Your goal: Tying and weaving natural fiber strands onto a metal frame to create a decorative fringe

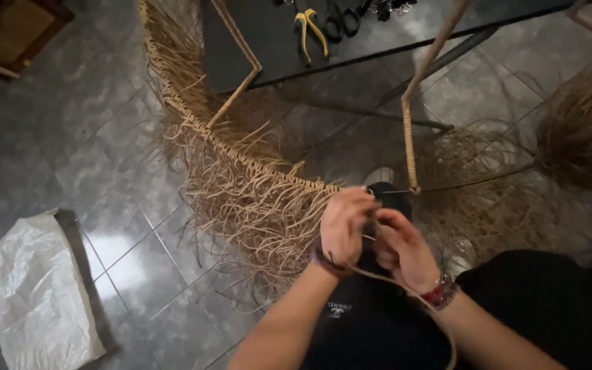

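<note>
- The floor [104, 144] is laid with large, glossy grey marbled tiles, and a bright patch of light is reflected on them.
- A white woven sack [35, 294] is spread flat on the floor, just beside that reflection.
- A dark table [262, 41] is set well beyond the sack, at the upper edge of the view.
- Yellow-handled pliers [312, 31] and black scissors [340, 20] are laid on the table top.
- A wooden frame [8, 31] is seen far from the table, in the upper corner.
</note>
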